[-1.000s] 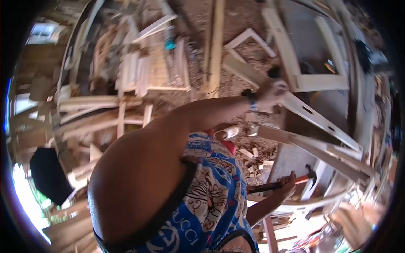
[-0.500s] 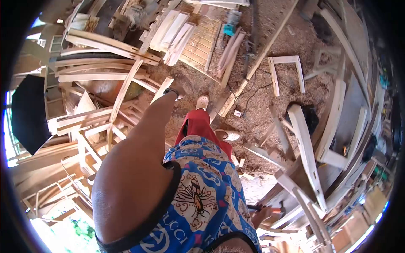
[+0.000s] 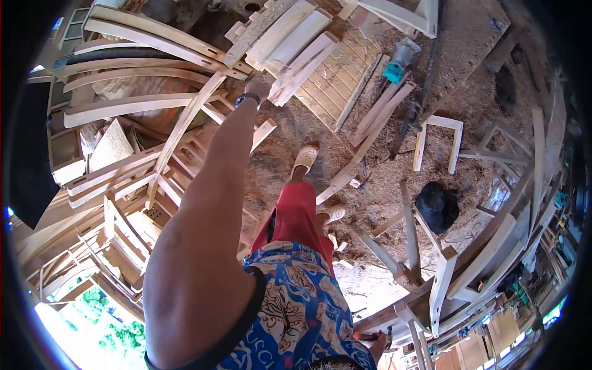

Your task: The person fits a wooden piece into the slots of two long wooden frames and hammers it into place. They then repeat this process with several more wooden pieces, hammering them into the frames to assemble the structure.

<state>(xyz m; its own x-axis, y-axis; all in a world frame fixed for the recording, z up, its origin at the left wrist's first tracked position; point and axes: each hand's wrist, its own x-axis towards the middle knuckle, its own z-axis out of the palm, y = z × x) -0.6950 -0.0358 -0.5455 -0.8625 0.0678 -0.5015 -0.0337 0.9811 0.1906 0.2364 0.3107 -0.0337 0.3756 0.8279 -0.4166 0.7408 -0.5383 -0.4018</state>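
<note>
My left hand (image 3: 259, 90), with a watch (image 3: 248, 98) on the wrist, reaches forward to the ends of some long slotted wooden beams (image 3: 160, 43). A stack of pale boards (image 3: 290, 37) lies just to its right. The back of this hand faces me and its fingers are hidden. Low at my right side, my right hand (image 3: 377, 347) is closed around a hammer (image 3: 367, 337) with an orange and black handle. The dark hammer head sticks out to the right of the hand.
Curved timbers and frame pieces (image 3: 179, 132) crowd the left. A teal power tool (image 3: 394, 71) lies near the boards. On the sawdust-covered ground stand a U-shaped wooden frame (image 3: 439, 120) and a black object (image 3: 438, 206). Leaning timbers (image 3: 443, 287) fill the right.
My left hand has moved forward to the beam ends and the edge of the board stack. The view has shifted, and I have stepped forward. My right hand still holds the hammer.
</note>
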